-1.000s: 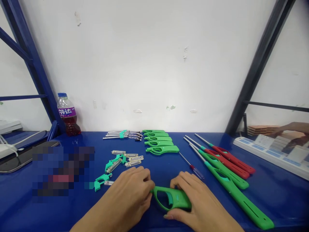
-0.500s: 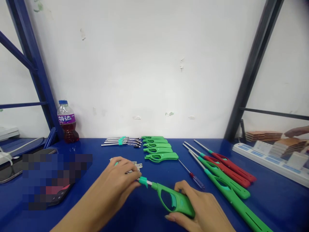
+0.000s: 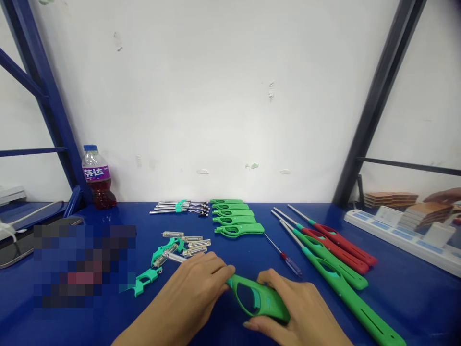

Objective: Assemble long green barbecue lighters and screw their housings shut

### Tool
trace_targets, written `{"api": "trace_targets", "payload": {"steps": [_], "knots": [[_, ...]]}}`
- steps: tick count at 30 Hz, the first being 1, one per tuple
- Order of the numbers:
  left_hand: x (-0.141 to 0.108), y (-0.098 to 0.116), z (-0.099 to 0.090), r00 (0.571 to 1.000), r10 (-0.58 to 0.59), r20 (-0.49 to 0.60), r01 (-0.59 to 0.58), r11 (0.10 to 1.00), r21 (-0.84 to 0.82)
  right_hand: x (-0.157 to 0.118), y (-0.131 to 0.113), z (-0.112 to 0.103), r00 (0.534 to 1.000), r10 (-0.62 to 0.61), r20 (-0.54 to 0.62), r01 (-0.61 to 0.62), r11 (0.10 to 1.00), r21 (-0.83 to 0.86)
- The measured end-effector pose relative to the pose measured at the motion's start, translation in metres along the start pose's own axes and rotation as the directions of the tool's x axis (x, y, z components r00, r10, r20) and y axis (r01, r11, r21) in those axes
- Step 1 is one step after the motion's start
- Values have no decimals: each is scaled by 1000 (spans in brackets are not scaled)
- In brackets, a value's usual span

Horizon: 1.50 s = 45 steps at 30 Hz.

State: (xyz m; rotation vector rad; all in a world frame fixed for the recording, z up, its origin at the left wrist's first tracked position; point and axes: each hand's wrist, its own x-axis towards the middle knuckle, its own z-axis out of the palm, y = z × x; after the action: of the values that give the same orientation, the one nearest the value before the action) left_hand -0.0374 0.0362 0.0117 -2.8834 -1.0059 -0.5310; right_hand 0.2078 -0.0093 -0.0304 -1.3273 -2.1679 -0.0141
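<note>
My right hand (image 3: 304, 302) is wrapped around the handle of a green long-neck lighter (image 3: 271, 302), which points left. Closed at its front end is my left hand (image 3: 194, 290), gripping the metal tube (image 3: 175, 257); the tube's far end sticks out beyond the knuckles. My fingers mostly hide the joint between tube and handle. Left of the left hand lie teal plastic pieces (image 3: 147, 280) and several small clear lighter parts (image 3: 197, 249). Behind my hands, several green lighter shells (image 3: 241, 229) sit in a stack-like row, beside metal tubes with teal collars and wires (image 3: 180, 206).
A screwdriver (image 3: 291, 264) lies right of the shells. Red lighters (image 3: 345, 246) and green lighters (image 3: 355, 293) with tubes fitted lie to the right, before a white power strip (image 3: 396, 239). A drink bottle (image 3: 98, 180) stands back left. Another person's hand (image 3: 442, 195) shows far right.
My left hand has moved right along the tube, up against the green handle. The teal collar now sits at the handle, and the small parts on the left have come into view.
</note>
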Motion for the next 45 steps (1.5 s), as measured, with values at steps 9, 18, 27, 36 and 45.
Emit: {"api": "trace_targets", "payload": {"steps": [9, 18, 27, 36, 45], "knots": [[-4, 1, 2, 929, 229, -289, -209, 973, 98, -1, -6, -10, 989, 99, 114, -108, 991, 80], [1, 2, 5, 884, 237, -403, -235, 970, 54, -8, -5, -7, 997, 72, 29, -73, 997, 33], [-7, 3, 1, 952, 133, -277, -158, 985, -72, -15, -3, 3, 996, -83, -25, 82, 996, -38], [-2, 11, 5, 925, 230, -302, -200, 971, 129, -13, -5, -2, 995, 94, 42, -96, 994, 44], [-12, -5, -13, 996, -49, 72, 48, 999, 21, -4, -5, -8, 998, 61, 12, -62, 991, 122]]}}
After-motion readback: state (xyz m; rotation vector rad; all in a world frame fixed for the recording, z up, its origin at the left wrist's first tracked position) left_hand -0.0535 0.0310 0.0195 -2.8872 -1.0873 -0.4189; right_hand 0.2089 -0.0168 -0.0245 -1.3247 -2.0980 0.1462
